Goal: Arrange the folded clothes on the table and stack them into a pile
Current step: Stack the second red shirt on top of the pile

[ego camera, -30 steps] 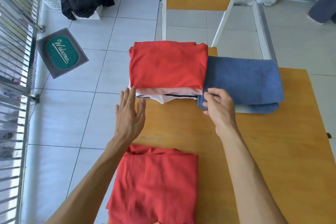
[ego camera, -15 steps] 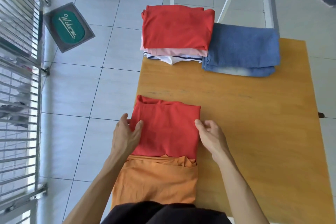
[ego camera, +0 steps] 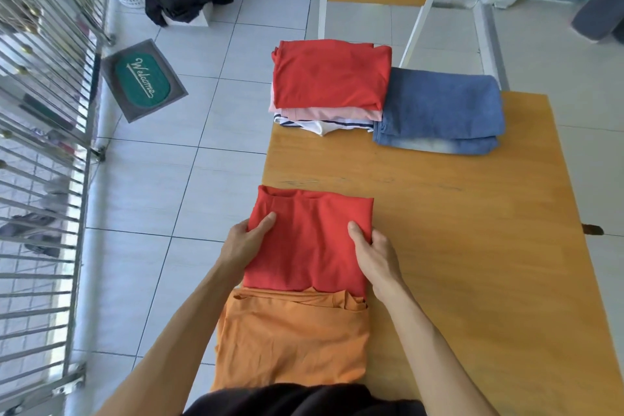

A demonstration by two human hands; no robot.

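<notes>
1. Left hand (ego camera: 248, 241) closed on left edge of folded red shirt (ego camera: 309, 246), thumb on top.
2. Right hand (ego camera: 374, 258) gripping its right edge likewise.
3. Red shirt on near left of table (ego camera: 472, 246), overlapping orange garment (ego camera: 290, 341).
4. Red-topped pile (ego camera: 329, 78) beside folded jeans (ego camera: 442, 108) at far edge.

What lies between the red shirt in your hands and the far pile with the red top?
Only bare table between the held red shirt and the far pile, per the head view.

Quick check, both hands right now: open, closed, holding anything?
Left hand: closed on the left edge of the near red folded shirt.
Right hand: closed on the same shirt's right edge.
</notes>
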